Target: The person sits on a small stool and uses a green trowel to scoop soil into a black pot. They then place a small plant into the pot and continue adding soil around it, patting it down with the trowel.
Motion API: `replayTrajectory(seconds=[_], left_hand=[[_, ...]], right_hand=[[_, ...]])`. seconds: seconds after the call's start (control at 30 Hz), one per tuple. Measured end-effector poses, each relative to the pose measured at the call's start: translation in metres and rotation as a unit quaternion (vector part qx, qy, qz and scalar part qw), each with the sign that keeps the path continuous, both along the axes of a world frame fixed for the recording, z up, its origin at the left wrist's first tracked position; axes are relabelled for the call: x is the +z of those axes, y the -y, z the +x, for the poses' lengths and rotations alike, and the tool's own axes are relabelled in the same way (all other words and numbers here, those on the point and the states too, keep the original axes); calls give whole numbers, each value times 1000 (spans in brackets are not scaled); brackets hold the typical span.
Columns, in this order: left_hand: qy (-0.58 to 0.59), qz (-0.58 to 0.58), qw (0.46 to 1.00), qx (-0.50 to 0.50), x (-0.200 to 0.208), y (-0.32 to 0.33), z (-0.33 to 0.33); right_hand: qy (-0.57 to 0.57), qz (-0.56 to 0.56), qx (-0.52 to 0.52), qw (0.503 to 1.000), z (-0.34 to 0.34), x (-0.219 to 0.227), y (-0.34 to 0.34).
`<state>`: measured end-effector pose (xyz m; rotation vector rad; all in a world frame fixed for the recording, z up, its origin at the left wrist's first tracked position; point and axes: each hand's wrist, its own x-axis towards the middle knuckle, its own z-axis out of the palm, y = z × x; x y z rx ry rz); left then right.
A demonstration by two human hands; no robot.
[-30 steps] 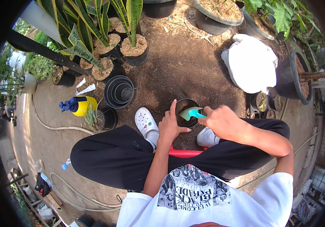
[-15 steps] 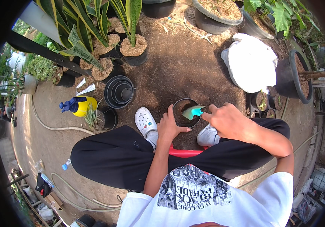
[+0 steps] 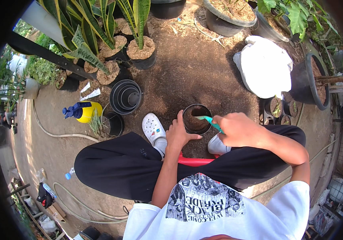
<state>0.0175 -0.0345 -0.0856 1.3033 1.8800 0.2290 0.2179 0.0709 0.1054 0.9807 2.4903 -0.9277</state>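
Between my feet stands a round black plant pot (image 3: 186,129) with brown soil (image 3: 196,123) inside. My left hand (image 3: 177,133) grips the pot's left side, its fingers along the outer wall and the thumb toward the near rim. A turquoise hand trowel (image 3: 210,120) is held in my right hand (image 3: 237,130), fingers wrapped round its handle. The trowel's blade is seen edge-on over the pot's opening; whether its tip touches the soil I cannot tell.
Nested empty black pots (image 3: 126,97) and a yellow spray bottle (image 3: 89,112) are on the left, near a tipped pot (image 3: 115,123). Potted snake plants (image 3: 141,52) stand far left. A white sack (image 3: 263,66) sits far right beside a large pot (image 3: 310,82). A hose (image 3: 67,136) crosses the ground.
My right hand has turned the trowel, so its blade, broad side up before, now shows edge-on. More soil is visible in the pot. My left hand has stayed in place.
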Motion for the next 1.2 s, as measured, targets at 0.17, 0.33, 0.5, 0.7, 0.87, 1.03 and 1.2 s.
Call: replayTrajectory(seconds=[0.17, 0.33, 0.5, 0.7, 0.87, 1.03, 1.2], left_hand=[[9, -2, 1000, -1, -1, 0, -1], [8, -6, 1000, 0, 3, -1, -1], [4, -5, 1000, -5, 0, -1, -1], [3, -12, 1000, -1, 2, 0, -1], [0, -6, 1000, -3, 5, -1, 0], [4, -10, 1000, 3, 1, 1, -2], [16, -1, 1000, -3, -2, -1, 0]], right_hand=[[-30, -42, -80, 995, -6, 6, -4], [5, -8, -102, 995, -8, 7, -5], [-11, -44, -120, 992, -6, -7, 0], [23, -65, -149, 986, -9, 9, -22], [34, -90, -129, 987, -7, 5, -12], [-5, -91, -159, 983, -3, 22, -34], [-21, 51, 70, 996, 12, -8, -29]])
